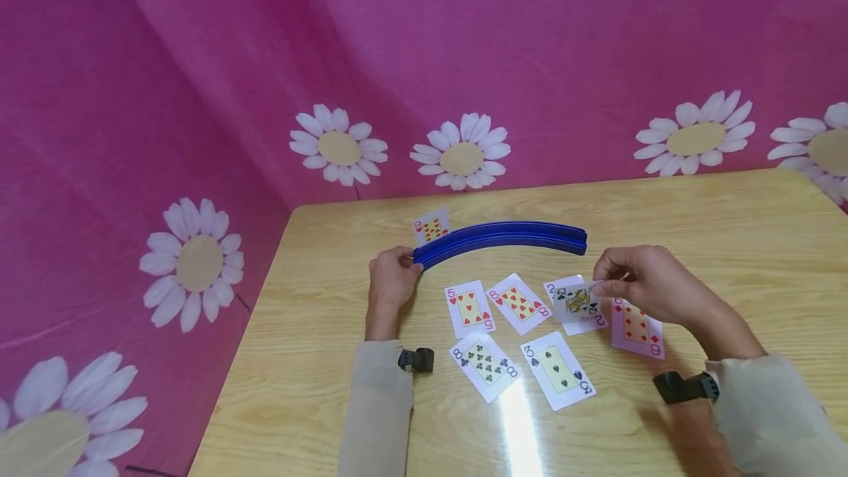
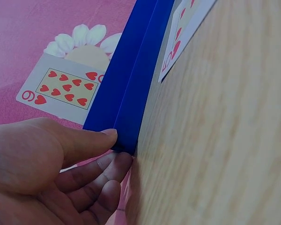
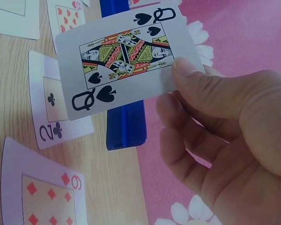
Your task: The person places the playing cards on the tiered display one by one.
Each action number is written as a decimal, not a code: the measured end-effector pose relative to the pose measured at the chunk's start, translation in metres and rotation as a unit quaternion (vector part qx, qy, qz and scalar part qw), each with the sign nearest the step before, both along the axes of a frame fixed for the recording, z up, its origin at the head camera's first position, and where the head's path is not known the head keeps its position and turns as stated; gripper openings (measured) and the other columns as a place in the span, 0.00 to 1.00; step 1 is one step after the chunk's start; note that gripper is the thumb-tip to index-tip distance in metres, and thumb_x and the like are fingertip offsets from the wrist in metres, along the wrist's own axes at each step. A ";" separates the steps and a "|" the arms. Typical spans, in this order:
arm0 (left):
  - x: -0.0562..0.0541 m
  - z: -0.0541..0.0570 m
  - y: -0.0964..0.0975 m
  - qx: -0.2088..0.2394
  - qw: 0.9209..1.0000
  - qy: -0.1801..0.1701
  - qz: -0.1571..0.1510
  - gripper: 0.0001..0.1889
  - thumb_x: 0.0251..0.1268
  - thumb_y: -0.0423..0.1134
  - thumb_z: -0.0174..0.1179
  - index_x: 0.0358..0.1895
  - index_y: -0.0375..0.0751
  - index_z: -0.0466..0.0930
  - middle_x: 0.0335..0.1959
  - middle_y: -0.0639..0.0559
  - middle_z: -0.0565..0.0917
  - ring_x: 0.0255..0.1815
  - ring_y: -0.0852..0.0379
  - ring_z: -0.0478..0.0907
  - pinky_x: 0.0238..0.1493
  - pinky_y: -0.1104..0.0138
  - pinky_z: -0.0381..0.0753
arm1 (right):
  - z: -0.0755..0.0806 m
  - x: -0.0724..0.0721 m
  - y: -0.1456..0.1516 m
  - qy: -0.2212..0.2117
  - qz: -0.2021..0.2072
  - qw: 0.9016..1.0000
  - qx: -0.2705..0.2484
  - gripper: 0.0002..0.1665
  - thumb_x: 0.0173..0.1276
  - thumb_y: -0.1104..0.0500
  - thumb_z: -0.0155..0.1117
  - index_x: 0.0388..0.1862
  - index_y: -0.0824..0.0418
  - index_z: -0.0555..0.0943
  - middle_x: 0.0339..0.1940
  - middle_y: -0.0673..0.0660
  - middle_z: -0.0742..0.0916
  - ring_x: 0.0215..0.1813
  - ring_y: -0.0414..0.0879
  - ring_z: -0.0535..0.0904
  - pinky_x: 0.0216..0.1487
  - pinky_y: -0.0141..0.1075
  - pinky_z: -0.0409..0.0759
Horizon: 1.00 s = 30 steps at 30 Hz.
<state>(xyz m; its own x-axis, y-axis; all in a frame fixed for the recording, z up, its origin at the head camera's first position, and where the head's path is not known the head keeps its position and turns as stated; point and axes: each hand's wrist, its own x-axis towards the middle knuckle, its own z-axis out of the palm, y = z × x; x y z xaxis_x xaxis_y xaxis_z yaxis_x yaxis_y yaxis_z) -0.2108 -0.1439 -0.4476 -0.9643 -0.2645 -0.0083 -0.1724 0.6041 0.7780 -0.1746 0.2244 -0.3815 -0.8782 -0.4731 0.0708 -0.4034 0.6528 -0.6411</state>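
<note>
A curved blue card holder (image 1: 503, 234) lies across the table. My left hand (image 1: 392, 282) pinches its left end, with the thumb on top and fingers beneath in the left wrist view. A nine of hearts (image 2: 65, 89) stands in the holder near that end. Between thumb and fingers, my right hand (image 1: 652, 285) grips a queen of spades (image 3: 126, 61) by one edge. It is raised in front of the two of clubs (image 3: 49, 101) and partly covers it. Beside that, under the right hand, is the six of diamonds (image 1: 636, 330).
Face up on the table are a five of hearts (image 1: 469, 308), an eight of hearts (image 1: 520, 304), an eight of clubs (image 1: 486, 366) and a three of spades (image 1: 558, 370). A pink cloth (image 1: 530, 43) with daisies hangs behind the wooden table (image 1: 298, 359).
</note>
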 end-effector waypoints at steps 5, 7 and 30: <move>0.000 -0.001 0.000 -0.002 1.000 -0.001 -0.002 0.12 0.66 0.31 0.66 0.52 0.35 0.85 0.38 0.45 0.84 0.38 0.51 0.78 0.42 0.60 0.78 | -0.001 -0.003 -0.006 0.018 -0.002 1.000 0.000 0.09 0.63 0.68 0.72 0.32 0.54 0.82 0.30 0.46 0.83 0.35 0.46 0.77 0.38 0.36 0.78; 0.000 0.000 0.000 -0.001 1.000 -0.002 -0.002 0.13 0.66 0.31 0.66 0.52 0.35 0.85 0.38 0.45 0.84 0.38 0.51 0.78 0.43 0.60 0.78 | -0.001 -0.005 -0.008 0.024 -0.005 1.000 -0.001 0.10 0.63 0.68 0.72 0.32 0.54 0.82 0.30 0.46 0.83 0.35 0.45 0.77 0.38 0.36 0.78; -0.002 0.000 0.000 0.006 1.000 0.000 -0.006 0.14 0.66 0.31 0.66 0.53 0.34 0.84 0.41 0.44 0.85 0.41 0.50 0.79 0.46 0.59 0.79 | -0.003 -0.030 -0.039 0.028 -0.029 0.999 -0.019 0.08 0.64 0.70 0.69 0.32 0.58 0.82 0.31 0.51 0.84 0.36 0.49 0.77 0.39 0.42 0.79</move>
<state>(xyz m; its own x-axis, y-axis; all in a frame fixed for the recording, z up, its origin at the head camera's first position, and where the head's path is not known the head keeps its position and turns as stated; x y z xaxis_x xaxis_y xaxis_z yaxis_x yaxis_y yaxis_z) -0.2125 -0.1442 -0.4471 -0.9674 -0.2530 -0.0118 -0.1658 0.5971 0.7849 -0.2048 0.1856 -0.3842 -0.8987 -0.4168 0.1367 -0.4006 0.6528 -0.6430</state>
